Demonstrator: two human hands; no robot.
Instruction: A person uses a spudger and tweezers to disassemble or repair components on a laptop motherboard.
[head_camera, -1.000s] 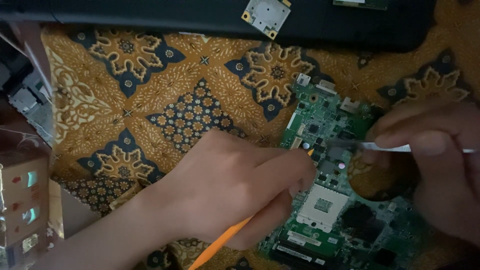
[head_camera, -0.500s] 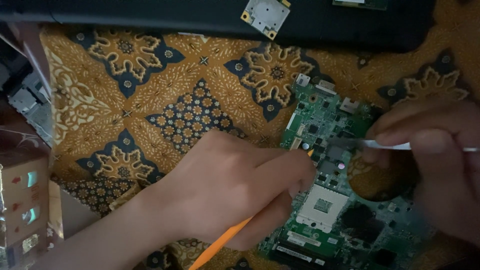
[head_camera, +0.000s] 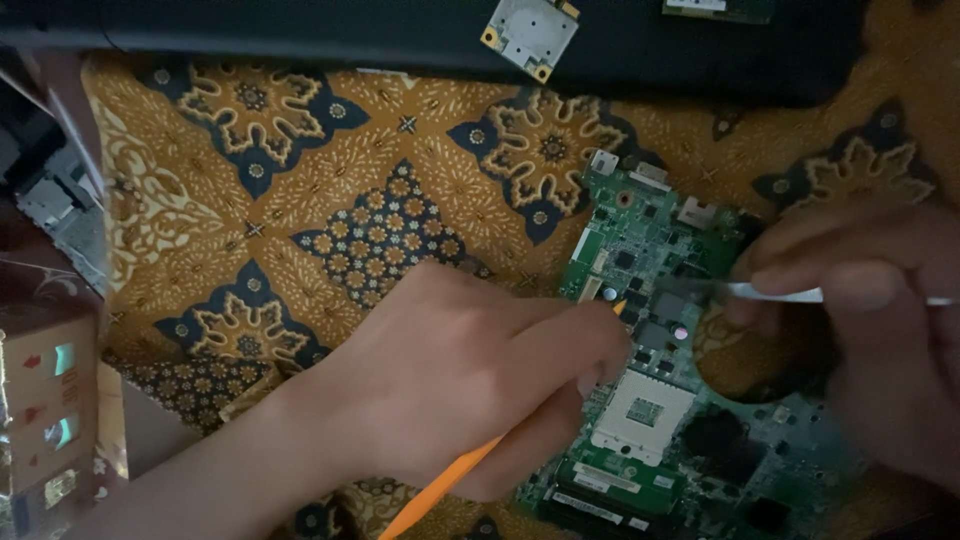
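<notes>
While the left hand (head_camera: 450, 390) grips a slim orange tool (head_camera: 440, 490) with fingers closed, tip on the green circuit board (head_camera: 660, 400) lying on patterned brown cloth (head_camera: 330, 200), the right hand (head_camera: 870, 330) pinches a thin silver tool (head_camera: 790, 294). Judgement: brace wrists, light pressure.

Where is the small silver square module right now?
In the head view, the small silver square module lies top centre on the black laptop base, apart from the green circuit board and both hands.

The circuit board (head_camera: 690, 400) lies on the patterned cloth (head_camera: 300, 200), right of centre, with a small module (head_camera: 530, 33) behind it.
</notes>
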